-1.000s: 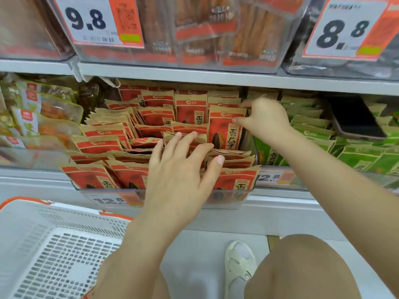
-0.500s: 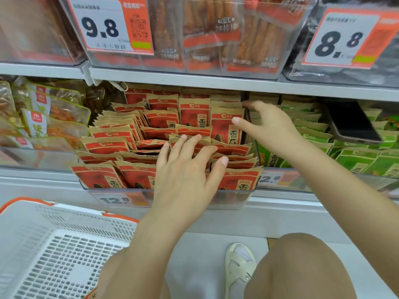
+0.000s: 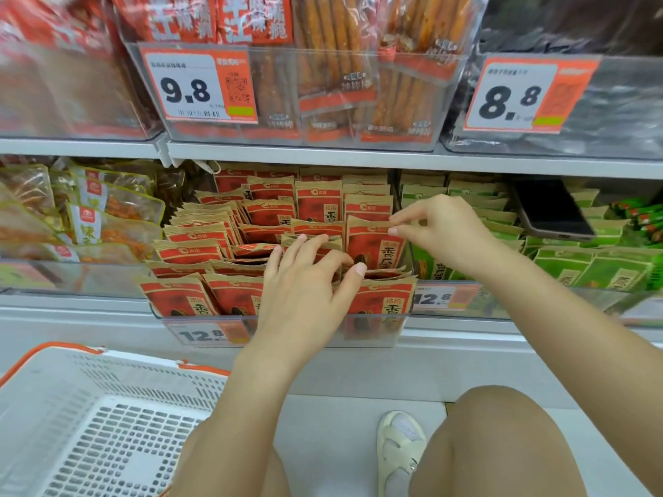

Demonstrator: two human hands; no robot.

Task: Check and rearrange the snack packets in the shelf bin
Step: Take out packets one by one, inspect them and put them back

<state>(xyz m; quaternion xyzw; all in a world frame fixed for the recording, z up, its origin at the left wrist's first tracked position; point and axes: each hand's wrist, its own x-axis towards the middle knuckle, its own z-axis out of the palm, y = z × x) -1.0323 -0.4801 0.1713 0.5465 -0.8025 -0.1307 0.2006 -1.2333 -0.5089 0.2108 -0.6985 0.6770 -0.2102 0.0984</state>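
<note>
Shelf unit fills the view, two tiers; white basket on the floor at lower left, well apart from the work. Lower tier holds a clear bin with a 12.8 tag, packed with red packets: front row upright, middle rows slumped and overlapping, rear rows upright again. Green packets fill the bin just to the right, with a dark phone lying on top of them. Left hand rests over the middle of the bin, fingers spread and lightly bent, tips on the leaning packets, nothing pinched. Right hand is at the bin's right side, thumb and forefinger pinching the top edge of one upright packet near the divider. Step, as judged: mid-rearrangement, straightening the right-hand column while the left steadies the loose stack. Next move likely calls for lifting or tilting the pinched packet to seat it square in its row, keeping the left pressed so neighbours do not topple; middle rows not yet tidy.
</note>
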